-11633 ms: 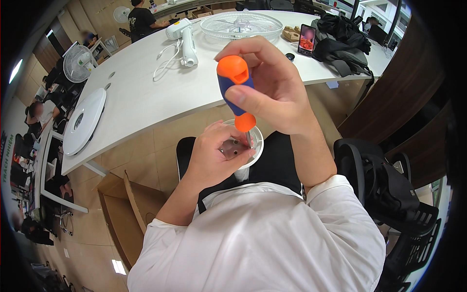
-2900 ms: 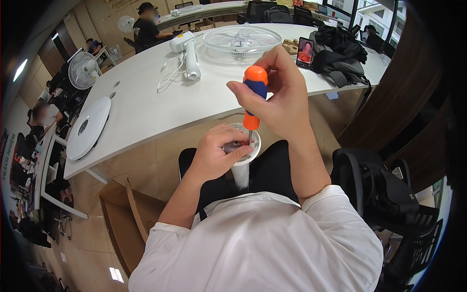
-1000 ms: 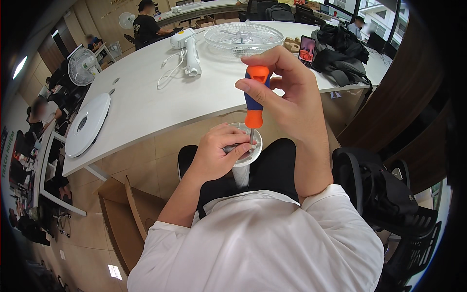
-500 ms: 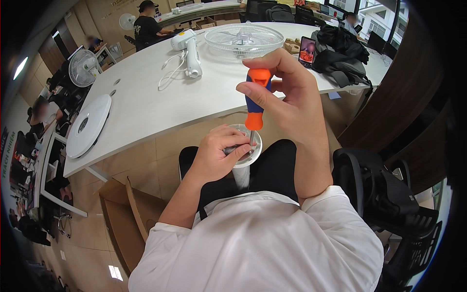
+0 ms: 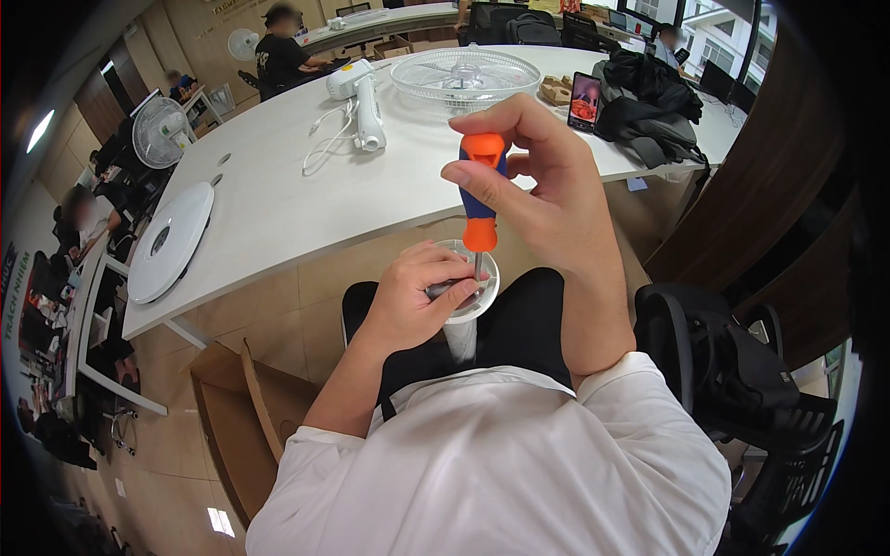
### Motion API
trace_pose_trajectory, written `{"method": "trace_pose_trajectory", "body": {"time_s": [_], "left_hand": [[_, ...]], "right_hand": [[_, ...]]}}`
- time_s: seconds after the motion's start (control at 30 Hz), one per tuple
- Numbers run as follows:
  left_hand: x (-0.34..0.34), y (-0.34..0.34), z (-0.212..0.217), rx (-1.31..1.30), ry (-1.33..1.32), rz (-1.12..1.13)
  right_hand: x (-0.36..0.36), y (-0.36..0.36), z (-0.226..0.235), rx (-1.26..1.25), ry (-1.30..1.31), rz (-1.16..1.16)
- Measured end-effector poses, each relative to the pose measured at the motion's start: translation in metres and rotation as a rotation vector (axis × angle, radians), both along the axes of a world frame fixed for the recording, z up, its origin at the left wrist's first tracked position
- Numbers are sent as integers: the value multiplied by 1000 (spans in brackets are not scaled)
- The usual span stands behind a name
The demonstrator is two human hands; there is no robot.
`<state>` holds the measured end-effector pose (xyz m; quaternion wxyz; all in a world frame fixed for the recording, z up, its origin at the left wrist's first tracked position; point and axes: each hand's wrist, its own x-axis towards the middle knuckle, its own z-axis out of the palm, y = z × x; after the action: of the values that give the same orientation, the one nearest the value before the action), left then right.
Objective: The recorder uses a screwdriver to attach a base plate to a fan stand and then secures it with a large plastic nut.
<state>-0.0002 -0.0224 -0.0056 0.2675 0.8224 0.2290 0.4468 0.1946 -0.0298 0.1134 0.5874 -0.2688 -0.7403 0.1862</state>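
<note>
Right hand grips the upright screwdriver, tip down in the round white part on the lap; left hand clasps that part. Keep shaft vertical, press down, brace firmly.

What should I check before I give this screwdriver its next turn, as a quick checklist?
1. Right hand closed around the screwdriver handle: ok, fingers wrap the orange and blue grip.
2. Screwdriver upright over the part: ok, the shaft points straight down.
3. Left hand steadying the white round part on the lap: ok, fingers lie over its top.
4. Tip seated in the screw head: cannot tell, the left fingers hide it.
5. Left fingertips away from the shaft: not ok, they sit right beside it.
6. Table edge out of the handle's way: ok, the handle stands in front of it.
</note>
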Motion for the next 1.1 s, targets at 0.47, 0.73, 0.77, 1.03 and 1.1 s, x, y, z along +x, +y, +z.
{"method": "trace_pose_trajectory", "body": {"time_s": [0.47, 0.73, 0.77, 1.03, 1.1], "left_hand": [[1, -11, 4, 15, 4, 22], [-3, -10, 1, 37, -23, 38], [-4, -12, 2, 36, -24, 51], [-29, -32, -3, -20, -56, 185], [-35, -39, -4, -32, -92, 227]], "right_hand": [[5, 13, 10, 239, 248, -55], [13, 27, 20, 304, 359, 85], [11, 29, 17, 258, 350, 89], [42, 133, 4, -131, 679, 195], [69, 174, -21, -284, 716, 254]]}}
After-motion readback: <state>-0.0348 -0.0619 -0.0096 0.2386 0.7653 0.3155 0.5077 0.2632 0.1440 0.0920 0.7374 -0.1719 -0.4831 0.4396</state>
